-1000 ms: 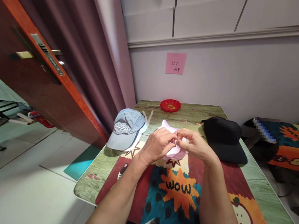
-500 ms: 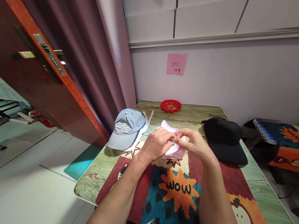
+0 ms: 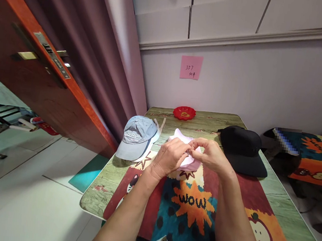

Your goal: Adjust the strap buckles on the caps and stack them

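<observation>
A pale pink cloth item (image 3: 189,165) lies on the patterned mat at the middle of the table, partly hidden under my hands. My left hand (image 3: 171,154) is closed, its fingertips pinched over the item. Close against it, my right hand (image 3: 208,153) also pinches, thumb and forefinger meeting near the left fingertips. Whatever small part sits between the fingertips is too small to make out. To the left rests a grey-blue cap (image 3: 136,137) with white lettering, and to the right a black cap (image 3: 241,150).
A red scalloped dish (image 3: 184,113) stands at the back of the wood-patterned table (image 3: 95,194). Behind it, a pink note (image 3: 191,67) is on the wall. An orange-edged door (image 3: 73,100) and a curtain are at the left.
Both hands stay together over the pink item, with only a slight shift of the fingers. The whole view has moved very slightly.
</observation>
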A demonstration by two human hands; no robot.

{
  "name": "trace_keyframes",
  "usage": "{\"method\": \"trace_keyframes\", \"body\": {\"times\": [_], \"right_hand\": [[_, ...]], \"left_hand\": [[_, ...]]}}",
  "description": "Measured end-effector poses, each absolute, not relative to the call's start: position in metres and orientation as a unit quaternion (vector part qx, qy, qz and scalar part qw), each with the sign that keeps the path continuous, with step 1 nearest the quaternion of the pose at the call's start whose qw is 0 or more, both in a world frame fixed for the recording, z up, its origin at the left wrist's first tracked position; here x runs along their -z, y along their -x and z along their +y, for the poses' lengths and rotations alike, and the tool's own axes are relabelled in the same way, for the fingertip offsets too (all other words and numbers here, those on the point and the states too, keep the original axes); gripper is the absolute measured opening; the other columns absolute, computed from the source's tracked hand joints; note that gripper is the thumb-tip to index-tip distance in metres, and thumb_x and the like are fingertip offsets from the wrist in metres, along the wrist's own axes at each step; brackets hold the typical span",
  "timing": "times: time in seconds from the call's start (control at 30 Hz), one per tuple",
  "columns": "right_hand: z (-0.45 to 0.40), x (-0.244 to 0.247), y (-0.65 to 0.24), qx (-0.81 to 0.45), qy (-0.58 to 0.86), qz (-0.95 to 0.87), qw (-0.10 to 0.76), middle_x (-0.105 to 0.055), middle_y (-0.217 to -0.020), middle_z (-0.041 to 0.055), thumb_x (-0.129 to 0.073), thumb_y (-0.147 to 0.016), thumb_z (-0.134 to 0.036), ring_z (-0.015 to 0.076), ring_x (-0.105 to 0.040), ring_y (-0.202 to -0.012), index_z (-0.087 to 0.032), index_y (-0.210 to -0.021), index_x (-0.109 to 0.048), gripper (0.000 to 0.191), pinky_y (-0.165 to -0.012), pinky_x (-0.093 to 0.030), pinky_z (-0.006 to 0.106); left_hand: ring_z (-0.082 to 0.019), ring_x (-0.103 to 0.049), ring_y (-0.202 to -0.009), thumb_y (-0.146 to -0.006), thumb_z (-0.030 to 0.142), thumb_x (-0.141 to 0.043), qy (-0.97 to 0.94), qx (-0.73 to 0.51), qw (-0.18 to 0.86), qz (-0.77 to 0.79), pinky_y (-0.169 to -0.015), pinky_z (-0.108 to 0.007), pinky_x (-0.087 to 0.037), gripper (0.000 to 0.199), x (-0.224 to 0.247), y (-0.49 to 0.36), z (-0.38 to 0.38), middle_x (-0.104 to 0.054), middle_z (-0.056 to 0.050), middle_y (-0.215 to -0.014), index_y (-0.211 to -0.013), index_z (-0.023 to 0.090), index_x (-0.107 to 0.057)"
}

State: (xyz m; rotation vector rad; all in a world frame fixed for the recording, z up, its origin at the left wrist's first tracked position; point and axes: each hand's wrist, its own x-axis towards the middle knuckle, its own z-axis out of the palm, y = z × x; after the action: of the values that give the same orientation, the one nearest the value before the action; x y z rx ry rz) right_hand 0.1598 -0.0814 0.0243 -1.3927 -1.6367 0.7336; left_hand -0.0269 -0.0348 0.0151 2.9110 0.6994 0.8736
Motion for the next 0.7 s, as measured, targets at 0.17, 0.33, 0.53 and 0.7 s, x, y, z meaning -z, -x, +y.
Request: {"method": "trace_keyframes", "body": {"times": [0.17,0.33,0.53,0.7], "right_hand": [[-0.082,-0.022,-0.164,-0.315,0.546,-0.645,0.432,-0.071,-0.077,0.0028,-0.072,-0.078,-0.042,0.0174,-0.059,-0.071,-0.019,-0.07,-0.068,0.025,-0.065,-0.042,0.027],[-0.081,-0.02,-0.168,-0.352,0.494,-0.649,0.459,-0.071,-0.078,0.0034,-0.072,-0.081,-0.051,0.0175,-0.06,-0.073,-0.018,-0.075,-0.071,0.034,-0.066,-0.044,0.027],[-0.076,-0.014,-0.16,-0.278,0.538,-0.639,0.474,-0.071,-0.073,0.0032,-0.074,-0.081,-0.05,0.0173,-0.062,-0.069,-0.019,-0.072,-0.073,0.032,-0.062,-0.045,0.027],[-0.072,-0.01,-0.159,-0.32,0.484,-0.622,0.526,-0.077,-0.094,0.0065,-0.082,-0.074,-0.049,0.0231,-0.072,-0.088,-0.021,-0.099,-0.075,0.038,-0.075,-0.055,0.031]], "left_hand": [[-0.022,-0.062,-0.09,-0.091,0.014,-0.054,-0.934,-0.282,0.025,0.218,-0.083,-0.035,-0.049,0.014,-0.014,0.027,-0.034,-0.069,-0.006,-0.09,-0.098,0.018,-0.065],[-0.022,-0.064,-0.091,-0.092,0.015,-0.054,-0.921,-0.315,0.06,0.222,-0.085,-0.036,-0.049,0.013,-0.014,0.028,-0.035,-0.071,-0.007,-0.09,-0.097,0.018,-0.066],[-0.021,-0.064,-0.089,-0.089,0.015,-0.061,-0.894,-0.352,0.1,0.258,-0.084,-0.033,-0.049,0.01,-0.017,0.029,-0.035,-0.073,-0.005,-0.091,-0.094,0.019,-0.068],[-0.019,-0.065,-0.085,-0.085,0.014,-0.067,-0.86,-0.385,0.137,0.306,-0.08,-0.031,-0.048,0.012,-0.016,0.032,-0.032,-0.073,-0.003,-0.089,-0.094,0.021,-0.069]]}}
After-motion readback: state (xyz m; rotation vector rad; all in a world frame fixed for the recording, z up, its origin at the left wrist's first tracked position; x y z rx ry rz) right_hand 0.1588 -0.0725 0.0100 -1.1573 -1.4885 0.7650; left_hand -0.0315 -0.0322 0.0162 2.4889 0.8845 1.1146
